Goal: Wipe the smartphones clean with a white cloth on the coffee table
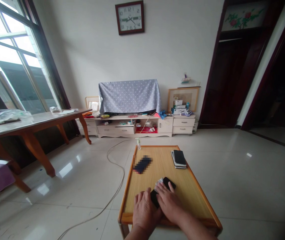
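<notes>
- Black phone [168,183] is laid near the table's [195,193] 6 o'clock edge, partly covered by a white cloth [159,181].
- Left hand [144,208]: grip spread flat, the phone's 7 o'clock end is touched.
- Right hand [169,201]: grip pressed together on the cloth.
- Stacked phones [179,158] are seen at 1 o'clock.

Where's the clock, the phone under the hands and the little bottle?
clock [129,17], head view, its white face.
phone [169,182], head view, its uncovered far end.
little bottle [138,144], head view, its body.
</notes>
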A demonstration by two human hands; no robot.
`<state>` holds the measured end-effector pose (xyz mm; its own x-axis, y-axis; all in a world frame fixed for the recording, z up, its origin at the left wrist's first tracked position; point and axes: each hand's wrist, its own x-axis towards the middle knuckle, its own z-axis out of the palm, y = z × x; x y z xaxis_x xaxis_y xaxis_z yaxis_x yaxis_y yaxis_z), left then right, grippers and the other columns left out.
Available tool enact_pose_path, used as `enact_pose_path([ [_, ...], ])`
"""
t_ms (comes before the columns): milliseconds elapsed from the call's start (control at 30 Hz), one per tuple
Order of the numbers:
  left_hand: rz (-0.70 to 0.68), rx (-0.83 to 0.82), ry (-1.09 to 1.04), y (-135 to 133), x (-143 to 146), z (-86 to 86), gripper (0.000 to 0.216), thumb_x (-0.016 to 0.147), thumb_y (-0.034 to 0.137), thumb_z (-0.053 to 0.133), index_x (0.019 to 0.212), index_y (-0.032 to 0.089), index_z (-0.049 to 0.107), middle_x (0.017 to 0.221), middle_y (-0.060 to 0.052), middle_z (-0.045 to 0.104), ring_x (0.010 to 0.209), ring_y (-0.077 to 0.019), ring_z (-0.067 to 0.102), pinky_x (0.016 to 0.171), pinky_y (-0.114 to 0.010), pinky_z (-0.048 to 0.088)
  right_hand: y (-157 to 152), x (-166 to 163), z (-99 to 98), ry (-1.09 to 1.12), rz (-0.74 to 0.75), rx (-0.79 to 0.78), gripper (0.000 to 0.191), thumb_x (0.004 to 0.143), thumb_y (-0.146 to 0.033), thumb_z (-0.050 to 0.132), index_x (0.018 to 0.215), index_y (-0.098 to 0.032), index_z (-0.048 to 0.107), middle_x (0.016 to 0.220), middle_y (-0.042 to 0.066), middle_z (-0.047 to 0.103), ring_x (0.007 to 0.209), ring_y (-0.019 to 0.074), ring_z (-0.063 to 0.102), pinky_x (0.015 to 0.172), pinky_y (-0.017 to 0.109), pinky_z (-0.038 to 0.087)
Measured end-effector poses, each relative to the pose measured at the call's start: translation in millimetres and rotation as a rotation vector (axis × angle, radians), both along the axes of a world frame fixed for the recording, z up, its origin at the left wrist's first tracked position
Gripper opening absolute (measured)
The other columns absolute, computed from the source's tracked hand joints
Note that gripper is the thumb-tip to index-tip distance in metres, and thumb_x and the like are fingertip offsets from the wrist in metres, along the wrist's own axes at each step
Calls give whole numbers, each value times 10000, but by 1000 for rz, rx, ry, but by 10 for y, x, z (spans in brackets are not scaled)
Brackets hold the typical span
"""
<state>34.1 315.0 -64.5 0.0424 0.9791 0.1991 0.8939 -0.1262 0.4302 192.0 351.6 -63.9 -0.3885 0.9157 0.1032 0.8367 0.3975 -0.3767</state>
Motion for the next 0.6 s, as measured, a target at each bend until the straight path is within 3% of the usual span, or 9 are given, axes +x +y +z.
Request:
enact_pose_path([
  [100, -9, -12, 18, 5, 0, 15, 518, 883, 344, 483, 1374, 184, 522, 1237, -110, 669, 1174, -265, 547, 1066, -382, 304, -150, -97, -1, 44, 149, 0, 501, 1060, -350, 271, 1518, -284, 462, 1546, 27, 485, 1474, 184, 381, 1272, 483, 66],
  [200, 6, -65, 41, -13, 12, 63, 655, 812, 435, 590, 1407, 179, 497, 1309, -123, 640, 1241, -293, 515, 1110, -401, 273, -63, 79, 29, 6, -31, 15, 508, 1066, -368, 239, 1468, -263, 532, 1534, 52, 500, 1468, 214, 394, 1263, 536, 51],
  [267, 6, -83, 45, -31, 19, 96, 745, 756, 473, 643, 1424, 187, 483, 1351, -126, 619, 1277, -305, 494, 1134, -412, 251, 42, 258, 50, -29, -183, 23, 544, 1062, -370, 219, 1466, -186, 535, 1548, 127, 466, 1481, 276, 369, 1240, 611, 46],
  [367, 10, -78, 46, -46, 17, 115, 747, 742, 469, 652, 1421, 202, 490, 1362, -120, 614, 1285, -305, 486, 1142, -416, 243, 27, 351, 53, -48, -231, 26, 561, 1053, -364, 233, 1475, -130, 519, 1550, 175, 446, 1485, 308, 357, 1233, 633, 48],
  [467, 10, -74, 47, -39, -3, 88, 681, 771, 410, 625, 1404, 192, 502, 1343, -118, 622, 1263, -291, 494, 1136, -401, 251, -233, 181, 20, -33, -84, 12, 505, 1038, -356, 313, 1458, -208, 551, 1543, 90, 480, 1468, 233, 395, 1270, 508, 92],
  [533, -1, -59, 43, -29, -17, 59, 597, 807, 307, 563, 1390, 188, 510, 1314, -113, 635, 1242, -266, 505, 1124, -381, 256, -401, 60, 7, 39, 93, -4, 490, 1040, -335, 318, 1472, -251, 533, 1543, 49, 486, 1468, 202, 392, 1276, 479, 85],
  [600, -3, -41, 32, -25, -25, 37, 570, 814, 287, 549, 1374, 185, 520, 1276, -111, 647, 1213, -263, 517, 1108, -381, 267, -454, 41, 26, 66, 142, -13, 486, 1046, -321, 302, 1472, -269, 531, 1532, 33, 504, 1462, 190, 401, 1277, 483, 73],
])
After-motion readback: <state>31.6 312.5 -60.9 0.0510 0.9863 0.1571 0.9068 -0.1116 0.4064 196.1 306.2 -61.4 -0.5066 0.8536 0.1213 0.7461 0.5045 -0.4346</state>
